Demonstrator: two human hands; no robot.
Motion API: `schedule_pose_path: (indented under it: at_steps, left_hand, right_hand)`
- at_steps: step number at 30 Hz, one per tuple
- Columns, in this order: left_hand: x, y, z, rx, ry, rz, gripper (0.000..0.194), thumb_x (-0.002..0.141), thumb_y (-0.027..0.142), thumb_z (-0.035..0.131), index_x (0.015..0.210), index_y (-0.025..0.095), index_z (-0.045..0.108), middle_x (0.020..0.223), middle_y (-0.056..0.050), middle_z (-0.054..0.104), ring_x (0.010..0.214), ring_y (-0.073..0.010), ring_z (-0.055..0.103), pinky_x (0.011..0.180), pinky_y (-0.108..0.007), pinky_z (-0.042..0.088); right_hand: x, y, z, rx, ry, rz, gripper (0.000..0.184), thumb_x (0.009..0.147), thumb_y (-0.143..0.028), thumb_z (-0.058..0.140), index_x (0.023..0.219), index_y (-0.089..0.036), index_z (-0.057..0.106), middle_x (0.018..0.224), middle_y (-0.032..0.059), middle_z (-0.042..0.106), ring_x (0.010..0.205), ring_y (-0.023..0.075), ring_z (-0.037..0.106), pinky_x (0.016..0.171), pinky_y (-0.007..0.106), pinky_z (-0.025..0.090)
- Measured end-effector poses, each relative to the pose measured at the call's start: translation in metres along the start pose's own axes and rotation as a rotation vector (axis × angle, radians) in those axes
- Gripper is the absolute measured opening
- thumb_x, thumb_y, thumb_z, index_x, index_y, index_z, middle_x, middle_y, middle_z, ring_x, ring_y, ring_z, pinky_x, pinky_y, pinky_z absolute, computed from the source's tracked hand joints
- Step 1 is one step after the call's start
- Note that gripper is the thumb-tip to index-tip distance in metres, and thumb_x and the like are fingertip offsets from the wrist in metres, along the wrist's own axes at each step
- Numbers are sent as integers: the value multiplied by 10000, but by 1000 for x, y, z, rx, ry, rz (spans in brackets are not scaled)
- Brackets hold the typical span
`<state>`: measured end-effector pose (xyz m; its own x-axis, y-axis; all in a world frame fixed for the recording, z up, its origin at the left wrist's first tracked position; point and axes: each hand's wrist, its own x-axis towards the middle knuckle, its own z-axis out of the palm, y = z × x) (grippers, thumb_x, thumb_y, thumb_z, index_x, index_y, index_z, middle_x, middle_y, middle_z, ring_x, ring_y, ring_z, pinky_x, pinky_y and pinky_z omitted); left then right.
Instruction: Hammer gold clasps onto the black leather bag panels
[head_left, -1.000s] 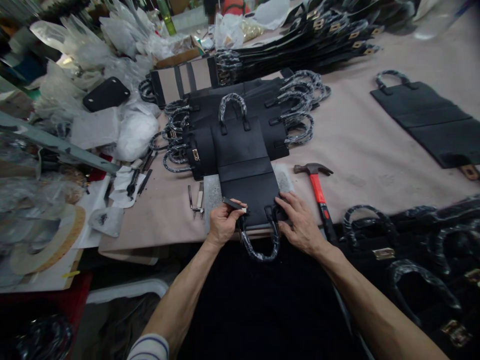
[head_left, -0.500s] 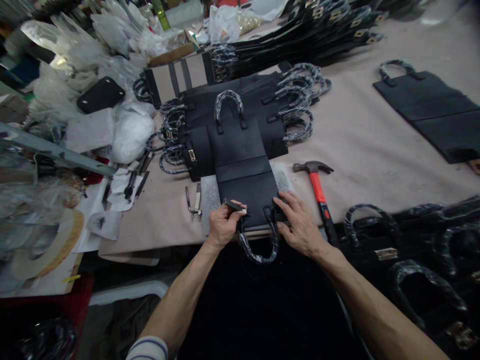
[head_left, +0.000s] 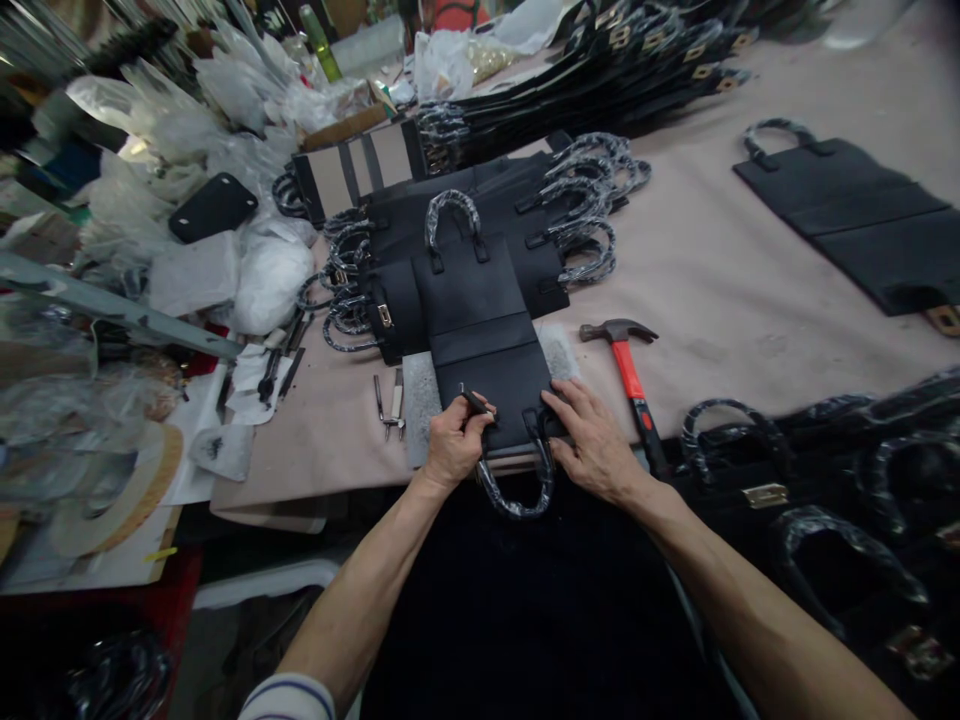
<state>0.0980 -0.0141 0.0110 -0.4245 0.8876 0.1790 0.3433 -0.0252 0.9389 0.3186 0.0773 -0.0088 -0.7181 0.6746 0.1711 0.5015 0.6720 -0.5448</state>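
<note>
A flat black leather bag panel (head_left: pixel 487 340) lies unfolded on the table in front of me, one plastic-wrapped handle (head_left: pixel 452 213) at its far end, another (head_left: pixel 516 487) hanging over the near edge. My left hand (head_left: pixel 452 443) is closed on a small dark tool (head_left: pixel 475 402), its tip standing on the panel's near left corner. My right hand (head_left: pixel 592 440) lies on the near right corner with fingers spread, pressing it down by the handle's base.
A red-handled hammer (head_left: pixel 631 376) lies just right of my right hand. Small metal tools (head_left: pixel 391 400) lie to the left. Stacks of black panels (head_left: pixel 480 190) fill the far table; more bags (head_left: pixel 825 470) crowd the right. Plastic-wrapped clutter (head_left: pixel 187 140) sits far left.
The tool in my left hand has tipped from lying nearly flat to standing more upright on the panel. My right hand stays in place.
</note>
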Motion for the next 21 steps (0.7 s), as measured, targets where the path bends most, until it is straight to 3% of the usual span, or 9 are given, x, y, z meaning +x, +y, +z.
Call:
schedule_pose_path:
  at_steps: [4, 8, 13, 15, 21]
  left_hand:
    - [-1, -1, 0, 60, -30, 54, 154, 854, 179, 670, 999, 227, 689, 915, -28, 783, 838, -201, 745, 844, -324, 590]
    - [-3, -6, 3, 80, -24, 95, 165, 856, 180, 662, 1013, 230, 680, 918, -35, 778, 849, -206, 743, 850, -332, 582]
    - [-2, -7, 5, 74, -26, 111, 167, 857, 197, 663, 1020, 230, 677, 906, -35, 774, 853, -208, 741, 863, -338, 579]
    - [-2, -7, 4, 68, -41, 117, 169, 854, 193, 665, 1017, 232, 680, 906, -33, 774, 849, -208, 741, 861, -340, 579]
    - [-1, -5, 1, 59, -72, 121, 177, 860, 177, 652, 1024, 233, 685, 925, -40, 776, 866, -212, 741, 873, -344, 579]
  right_hand:
    - [-1, 0, -1, 35, 10, -14, 638, 867, -243, 541, 1495, -202, 437, 1594, 142, 367, 1518, 359, 251, 1192, 597, 339]
    - [-5, 6, -13, 103, 93, -40, 511, 886, -275, 558, 1392, -210, 539, 1505, 142, 479, 1421, 332, 422, 1167, 556, 391]
    - [-18, 35, -36, -111, 298, 202, 403, 885, -323, 552, 1259, -189, 618, 1322, 163, 598, 1235, 357, 559, 1079, 552, 454]
    - [-24, 45, -41, -229, 277, 297, 391, 884, -332, 537, 1231, -175, 622, 1260, 179, 614, 1178, 376, 575, 1018, 560, 479]
    - [-14, 42, -43, -404, 6, 479, 392, 864, -361, 561, 1159, -109, 605, 1063, 250, 627, 960, 398, 640, 788, 511, 513]
